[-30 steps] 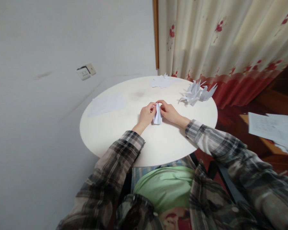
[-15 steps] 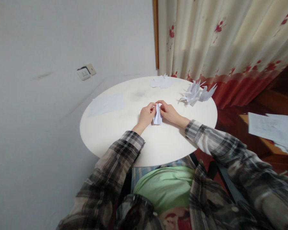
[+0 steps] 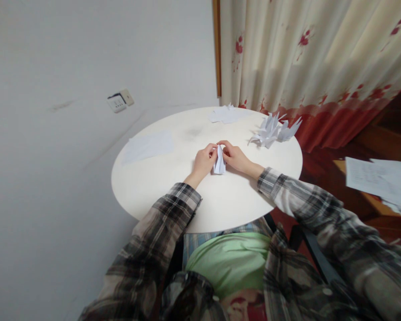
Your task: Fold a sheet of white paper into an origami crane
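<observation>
A narrow piece of folded white paper stands between my two hands near the middle of the round white table. My left hand is closed on its left side, thumb and fingers pinching near the upper end. From the right, my right hand grips the same paper, its index finger curled over the top. The paper's lower end shows below my fingers, wider than its tip. My fingers partly hide the upper folds.
Folded paper cranes cluster at the table's right rear. A flat white sheet lies at the left, and more paper pieces lie at the far edge. Printed papers rest on a wooden surface to the right. A wall and curtain stand behind.
</observation>
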Demonstrator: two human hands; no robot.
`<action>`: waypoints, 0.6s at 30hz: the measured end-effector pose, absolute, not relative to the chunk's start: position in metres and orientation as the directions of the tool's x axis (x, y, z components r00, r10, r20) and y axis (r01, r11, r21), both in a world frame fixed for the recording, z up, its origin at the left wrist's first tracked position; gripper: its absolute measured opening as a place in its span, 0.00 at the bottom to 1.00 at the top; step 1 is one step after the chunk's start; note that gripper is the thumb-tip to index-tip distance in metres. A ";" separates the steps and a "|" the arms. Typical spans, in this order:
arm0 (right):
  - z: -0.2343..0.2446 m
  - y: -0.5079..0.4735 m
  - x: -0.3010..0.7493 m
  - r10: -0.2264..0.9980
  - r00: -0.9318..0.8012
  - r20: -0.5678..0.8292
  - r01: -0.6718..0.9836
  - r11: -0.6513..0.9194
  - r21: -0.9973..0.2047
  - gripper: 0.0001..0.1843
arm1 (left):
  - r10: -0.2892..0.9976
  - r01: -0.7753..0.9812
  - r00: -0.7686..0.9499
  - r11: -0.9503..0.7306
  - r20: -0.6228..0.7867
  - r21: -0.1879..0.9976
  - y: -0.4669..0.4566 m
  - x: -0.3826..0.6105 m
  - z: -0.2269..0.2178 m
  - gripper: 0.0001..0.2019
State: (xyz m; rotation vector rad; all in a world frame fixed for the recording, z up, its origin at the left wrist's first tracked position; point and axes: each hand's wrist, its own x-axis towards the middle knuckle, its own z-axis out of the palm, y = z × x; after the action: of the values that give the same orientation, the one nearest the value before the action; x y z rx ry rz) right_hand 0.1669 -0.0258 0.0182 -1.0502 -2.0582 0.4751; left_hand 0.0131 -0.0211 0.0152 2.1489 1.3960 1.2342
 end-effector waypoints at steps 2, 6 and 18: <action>0.018 -0.026 0.167 0.807 -0.370 0.461 0.519 0.591 -0.618 0.18 | 0.854 0.598 0.160 -0.483 0.495 0.639 -0.022 0.013 0.016 0.10; 0.018 -0.026 0.167 0.808 -0.370 0.459 0.523 0.589 -0.615 0.18 | 0.855 0.601 0.164 -0.482 0.493 0.637 -0.022 0.014 0.015 0.10; 0.016 -0.025 0.166 0.805 -0.371 0.463 0.526 0.593 -0.609 0.18 | 0.862 0.608 0.166 -0.472 0.480 0.638 -0.023 0.014 0.017 0.10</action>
State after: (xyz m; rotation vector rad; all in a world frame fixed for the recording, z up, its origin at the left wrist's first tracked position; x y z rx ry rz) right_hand 0.1663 -0.0245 0.0158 -1.0523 -2.0615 0.4679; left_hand 0.0138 -0.0233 0.0169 2.1494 1.4096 1.2041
